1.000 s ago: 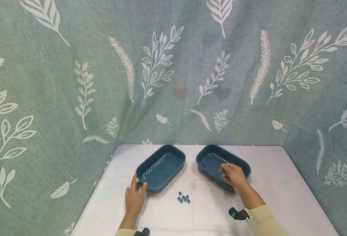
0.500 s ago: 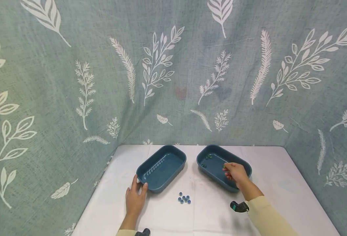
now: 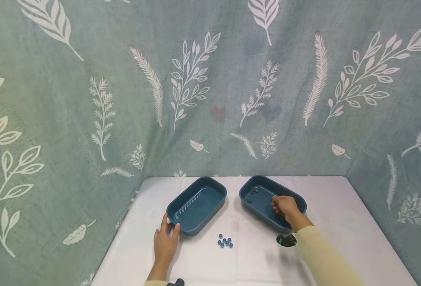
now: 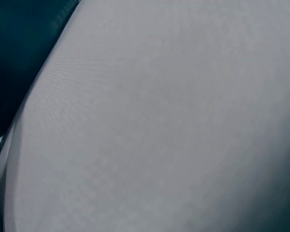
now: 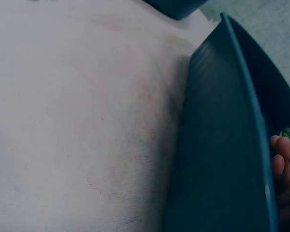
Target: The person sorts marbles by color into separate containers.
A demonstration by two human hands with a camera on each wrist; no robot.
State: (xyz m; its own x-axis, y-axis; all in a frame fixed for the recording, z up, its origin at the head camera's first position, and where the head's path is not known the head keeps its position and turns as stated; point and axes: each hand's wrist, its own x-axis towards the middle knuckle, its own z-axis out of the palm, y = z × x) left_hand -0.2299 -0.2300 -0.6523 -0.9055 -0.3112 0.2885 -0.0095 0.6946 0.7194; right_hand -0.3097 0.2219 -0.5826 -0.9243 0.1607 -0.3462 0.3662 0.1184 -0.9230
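My right hand (image 3: 288, 208) is over the right blue tray (image 3: 262, 195), pinching a green marble (image 5: 288, 133) between thumb and fingertips, inside the rim. Several green marbles (image 3: 254, 190) lie on that tray's floor toward its left end. At the near left corner of the left blue tray (image 3: 206, 206), my left hand (image 3: 165, 243) rests with fingers spread and fingertips at the rim. No marbles show in the left tray. Only dark bits of left fingers appear at the left wrist view's edge, beside the tray wall (image 4: 24, 53).
Several blue marbles (image 3: 224, 240) lie loosely grouped on the white tablecloth (image 3: 253, 262), in front of and between the trays. A grey-green leaf-patterned cloth (image 3: 217, 91) stands behind the table and along both sides.
My right hand has moved slightly right and deeper over the right tray, still pinching the green marble. The left hand stays at its tray corner. The head view has shifted slightly.
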